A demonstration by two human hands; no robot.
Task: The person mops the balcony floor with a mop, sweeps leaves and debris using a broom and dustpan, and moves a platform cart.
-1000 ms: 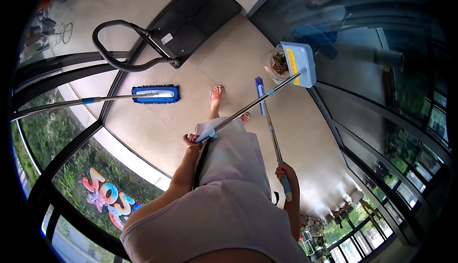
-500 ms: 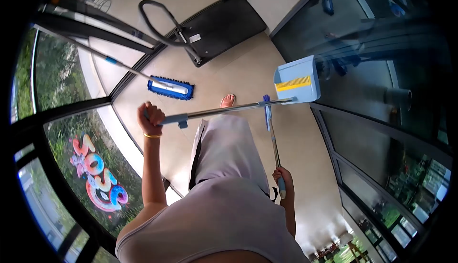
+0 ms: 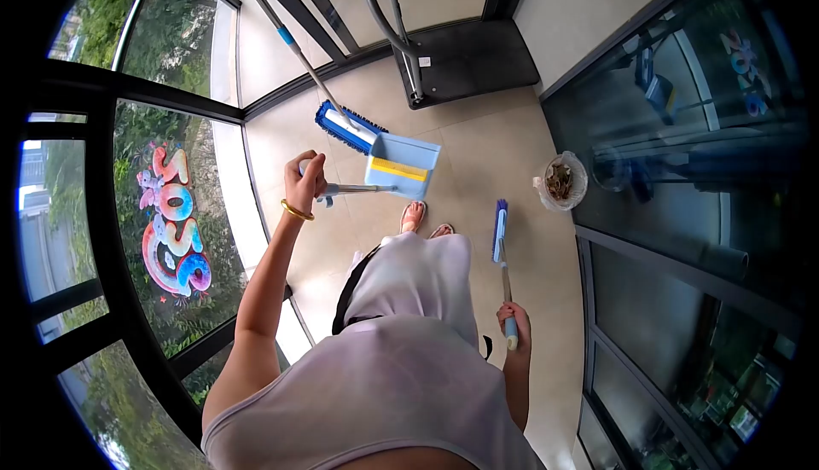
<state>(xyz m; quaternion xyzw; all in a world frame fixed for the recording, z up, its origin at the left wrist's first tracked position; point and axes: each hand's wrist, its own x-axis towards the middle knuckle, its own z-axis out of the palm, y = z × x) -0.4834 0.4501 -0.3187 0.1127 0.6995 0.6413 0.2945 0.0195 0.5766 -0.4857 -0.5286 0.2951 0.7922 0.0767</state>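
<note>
My left hand [image 3: 304,176] is closed round the end of the dustpan's handle, a gold bracelet on its wrist. The light blue dustpan [image 3: 403,163], with a yellow comb strip, hangs in front of my feet and overlaps one end of the blue mop head [image 3: 344,129]. Nothing can be seen lying in the pan. At the right, my right hand [image 3: 514,323] grips the broom's handle near its end. The broom's blue head [image 3: 500,229] points away from me over the tiled floor. A clear-lined bin [image 3: 561,182] with dry leaves inside stands beyond it.
A black platform cart [image 3: 478,60] with a curved handle stands at the far wall. The mop's pole [image 3: 286,37] slants up toward the upper left. Glass panels with dark frames line both sides, the left one bearing a colourful number decoration [image 3: 175,214].
The dustpan has swung left, away from the bin, and now hangs near the mop head. My left hand has moved with it. The view has turned, and the bin shows fully again.
</note>
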